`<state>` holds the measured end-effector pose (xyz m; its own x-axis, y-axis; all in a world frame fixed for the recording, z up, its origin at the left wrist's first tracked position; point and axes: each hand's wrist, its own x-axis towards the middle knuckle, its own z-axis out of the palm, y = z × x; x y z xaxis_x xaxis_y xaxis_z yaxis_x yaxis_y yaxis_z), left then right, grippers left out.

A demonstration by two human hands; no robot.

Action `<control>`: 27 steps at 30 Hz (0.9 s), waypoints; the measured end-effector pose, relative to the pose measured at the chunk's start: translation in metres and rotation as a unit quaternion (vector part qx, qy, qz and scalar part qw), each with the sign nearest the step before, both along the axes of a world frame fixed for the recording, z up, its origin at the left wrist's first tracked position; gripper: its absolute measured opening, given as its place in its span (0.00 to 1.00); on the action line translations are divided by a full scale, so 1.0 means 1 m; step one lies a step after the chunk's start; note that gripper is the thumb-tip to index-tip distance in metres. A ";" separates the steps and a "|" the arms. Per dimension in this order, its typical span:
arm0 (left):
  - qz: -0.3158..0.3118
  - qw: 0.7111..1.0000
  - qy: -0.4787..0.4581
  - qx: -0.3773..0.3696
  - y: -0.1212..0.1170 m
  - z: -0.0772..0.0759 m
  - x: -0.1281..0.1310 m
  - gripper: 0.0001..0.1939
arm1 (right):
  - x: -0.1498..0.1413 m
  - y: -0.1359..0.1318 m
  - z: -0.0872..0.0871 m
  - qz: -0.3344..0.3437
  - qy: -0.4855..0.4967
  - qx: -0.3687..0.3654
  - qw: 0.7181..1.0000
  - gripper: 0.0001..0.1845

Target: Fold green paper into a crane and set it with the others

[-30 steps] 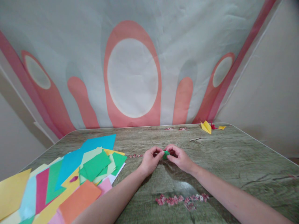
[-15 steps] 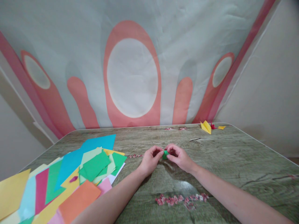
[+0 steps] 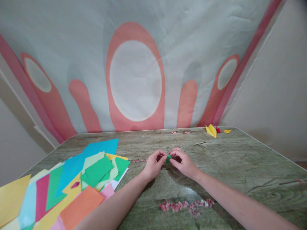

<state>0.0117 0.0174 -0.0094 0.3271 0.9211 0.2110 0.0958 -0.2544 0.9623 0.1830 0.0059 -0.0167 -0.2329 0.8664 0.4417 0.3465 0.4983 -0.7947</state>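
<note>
Green paper piece [image 3: 169, 158], pinched by the left hand [image 3: 154, 165] at one side and the right hand [image 3: 185, 163] at the other, is roughly midway between the surface's [image 3: 240, 159] side edges, probably light and easily crushed, best held gently by its borders.

Forearms [image 3: 127, 195] angle inward, left fingers [image 3: 159, 153] and right fingers [image 3: 177, 151] curled toward their thumbs [image 3: 163, 159].

Soft, muted light falls across the table [image 3: 240, 153], with pale glare [image 3: 189, 192] and faint shadows [image 3: 174, 179] at lower center; wide-angle distortion stretches the frame's edges, fine detail blurred.
</note>
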 end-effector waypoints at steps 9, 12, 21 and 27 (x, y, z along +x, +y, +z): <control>0.012 0.999 -0.022 -0.024 0.002 -0.004 0.000 0.12 | -0.001 0.000 -0.001 -0.011 -0.044 0.011 0.999 0.08; 0.017 1.000 -0.016 -0.014 0.002 -0.003 0.000 0.13 | 0.001 0.001 -0.003 -0.010 -0.066 -0.015 0.998 0.11; -0.012 0.998 0.056 0.002 -0.003 0.004 0.000 0.14 | -0.004 -0.006 0.000 0.034 -0.110 -0.013 0.993 0.14; 0.007 0.997 0.074 -0.009 -0.002 0.003 0.001 0.13 | -0.003 -0.005 0.000 0.025 -0.102 -0.021 0.994 0.16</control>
